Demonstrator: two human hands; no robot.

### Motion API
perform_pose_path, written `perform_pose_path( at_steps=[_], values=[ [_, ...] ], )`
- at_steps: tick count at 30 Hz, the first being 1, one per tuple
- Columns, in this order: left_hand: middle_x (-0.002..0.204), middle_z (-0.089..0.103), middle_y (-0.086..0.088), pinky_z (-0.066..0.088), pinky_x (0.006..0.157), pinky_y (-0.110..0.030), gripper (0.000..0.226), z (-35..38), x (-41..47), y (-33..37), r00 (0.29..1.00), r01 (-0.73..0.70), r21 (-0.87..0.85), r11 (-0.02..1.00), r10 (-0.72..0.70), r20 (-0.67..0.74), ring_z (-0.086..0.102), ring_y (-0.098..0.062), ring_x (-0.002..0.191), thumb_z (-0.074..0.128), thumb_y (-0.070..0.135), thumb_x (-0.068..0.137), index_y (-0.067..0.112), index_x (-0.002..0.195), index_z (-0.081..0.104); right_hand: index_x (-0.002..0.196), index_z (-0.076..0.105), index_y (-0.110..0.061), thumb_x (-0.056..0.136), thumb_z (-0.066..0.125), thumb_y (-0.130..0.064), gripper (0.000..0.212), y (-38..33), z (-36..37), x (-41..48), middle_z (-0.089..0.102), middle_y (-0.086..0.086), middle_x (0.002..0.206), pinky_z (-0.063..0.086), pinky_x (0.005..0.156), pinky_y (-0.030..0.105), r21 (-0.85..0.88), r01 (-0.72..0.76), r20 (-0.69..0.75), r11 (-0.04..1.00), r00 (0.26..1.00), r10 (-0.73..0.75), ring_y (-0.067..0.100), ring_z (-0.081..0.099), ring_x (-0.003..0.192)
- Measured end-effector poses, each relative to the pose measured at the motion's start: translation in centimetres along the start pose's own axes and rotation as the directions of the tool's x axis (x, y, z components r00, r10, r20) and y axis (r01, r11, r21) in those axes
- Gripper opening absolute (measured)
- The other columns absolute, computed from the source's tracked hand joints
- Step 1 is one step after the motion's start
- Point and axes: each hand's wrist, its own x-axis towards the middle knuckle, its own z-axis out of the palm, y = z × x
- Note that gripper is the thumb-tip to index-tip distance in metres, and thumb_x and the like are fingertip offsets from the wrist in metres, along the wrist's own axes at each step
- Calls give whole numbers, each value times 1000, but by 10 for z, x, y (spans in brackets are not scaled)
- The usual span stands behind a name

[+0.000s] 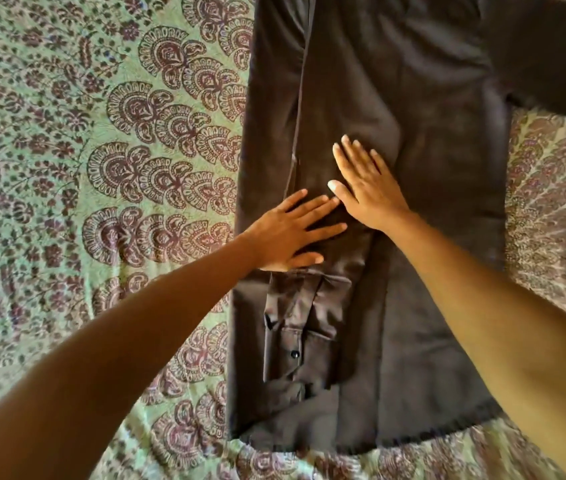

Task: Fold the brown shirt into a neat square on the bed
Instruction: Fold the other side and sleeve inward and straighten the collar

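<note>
Both forearms reach over the brown shirt (430,237); left hand (292,233) and right hand (364,185) press flat, fingers spread, mid-shirt on the bedspread (67,168).

The person's left forearm (119,341) and right forearm (482,306) are bare along all the length that shows, wrists included. The wide lens makes each look thick near the camera and narrow toward the wrist. The left hand (292,233) and right hand (366,187) are bare too, with long, slim fingers. The nails (336,147) are short and rounded, with a pale sheen; the right thumbnail (333,185) looks lightest, almost white. The left forearm is mostly in shadow, while the right one catches soft light. Finer detail is blurred.
</note>
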Motion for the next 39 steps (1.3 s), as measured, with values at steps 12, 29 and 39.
perform_pose_path(
  at_steps=[12,29,39],
  values=[
    [153,27,-3,15,114,-44,55,19,-94,110,969,-245,-126,961,243,-29,29,-21,140,29,48,95,27,145,26,148,12,-12,97,26,-40,60,-31,-4,-32,10,10,156,4,116,40,-45,-47,-55,998,998,44,24,13,144],
    [152,31,-2,9,115,-45,52,43,-155,193,993,-114,-93,989,113,-22,27,-21,139,27,51,95,31,143,31,149,1,-14,95,16,-54,69,-48,31,-122,-1,9,157,-2,117,41,-155,-92,41,984,994,100,21,1,145],
    [155,23,-6,23,114,-43,62,29,-145,198,878,478,-288,830,-460,133,28,-24,140,34,41,87,26,146,24,149,4,-18,98,33,-42,63,-68,55,-208,-4,4,157,2,116,37,-14,14,120,1000,993,-12,19,-1,145]
  ],
)
